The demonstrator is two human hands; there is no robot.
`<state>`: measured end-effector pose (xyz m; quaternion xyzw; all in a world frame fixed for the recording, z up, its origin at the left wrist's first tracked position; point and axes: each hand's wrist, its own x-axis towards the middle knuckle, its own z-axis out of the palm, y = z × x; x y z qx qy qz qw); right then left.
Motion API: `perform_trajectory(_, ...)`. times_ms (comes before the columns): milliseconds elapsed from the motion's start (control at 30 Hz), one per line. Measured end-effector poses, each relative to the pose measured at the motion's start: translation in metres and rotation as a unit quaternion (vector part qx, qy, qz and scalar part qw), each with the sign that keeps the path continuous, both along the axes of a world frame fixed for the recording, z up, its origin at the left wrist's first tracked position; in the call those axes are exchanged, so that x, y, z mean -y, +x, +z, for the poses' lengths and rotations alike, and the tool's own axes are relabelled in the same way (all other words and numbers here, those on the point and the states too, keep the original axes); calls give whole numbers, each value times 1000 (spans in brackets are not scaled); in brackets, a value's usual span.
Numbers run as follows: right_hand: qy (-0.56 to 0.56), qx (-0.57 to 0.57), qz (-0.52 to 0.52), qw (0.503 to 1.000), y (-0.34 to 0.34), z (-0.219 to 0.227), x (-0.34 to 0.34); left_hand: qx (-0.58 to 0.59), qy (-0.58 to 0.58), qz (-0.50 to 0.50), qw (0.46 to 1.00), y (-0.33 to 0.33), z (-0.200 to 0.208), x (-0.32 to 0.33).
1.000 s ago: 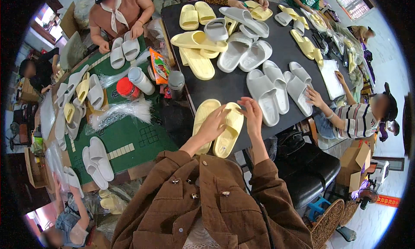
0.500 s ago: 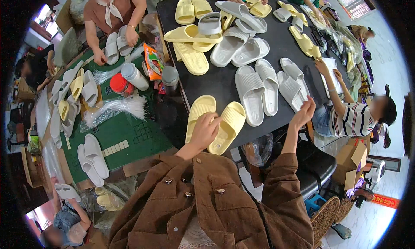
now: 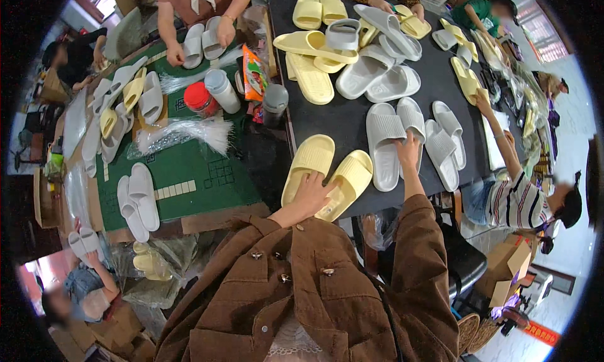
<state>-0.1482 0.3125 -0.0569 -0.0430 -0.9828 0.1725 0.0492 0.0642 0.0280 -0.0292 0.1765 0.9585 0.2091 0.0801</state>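
A pair of yellow slide slippers (image 3: pixel 313 154) stands at the near edge of the black table. My left hand (image 3: pixel 308 194) is at its middle, fingers in the left slipper's opening and thumb by the right one, closed on their adjoining sides. Just right of it lies a grey pair of ribbed slide slippers (image 3: pixel 385 135). My right hand (image 3: pixel 409 153) reaches into this pair where the two straps meet, its fingers curled there and partly hidden. Another grey pair (image 3: pixel 442 151) rests right of that hand.
Yellow and grey slippers (image 3: pixel 314 79) are heaped farther back on the black table (image 3: pixel 349 120). At left, a green table (image 3: pixel 182 214) bears a red-lidded jar (image 3: pixel 200 100), plastic bags (image 3: pixel 182 137) and more slippers. Co-workers sit around; one in stripes (image 3: pixel 522 201) touches a yellow slipper (image 3: pixel 464 82).
My right hand has come down from above the right grey pair onto the grey pair beside the yellow slippers. My left hand stays at the yellow pair. The whole view has shifted.
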Motion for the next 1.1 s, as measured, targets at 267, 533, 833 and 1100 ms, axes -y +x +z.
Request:
perform_trajectory(267,27,16,14,999,10,4,10,-100,37,89,990,5,-14,-3)
perform_trajectory(533,-66,28,10,997,67,14,24,-85,116,158,977,8,-25,21)
perform_trajectory(833,-32,71,53,996,129,21,72,-118,189,311,924,49,-1,90)
perform_trajectory(1100,-43,101,156,982,143,30,138,-151,124,576,794,142,-19,203)
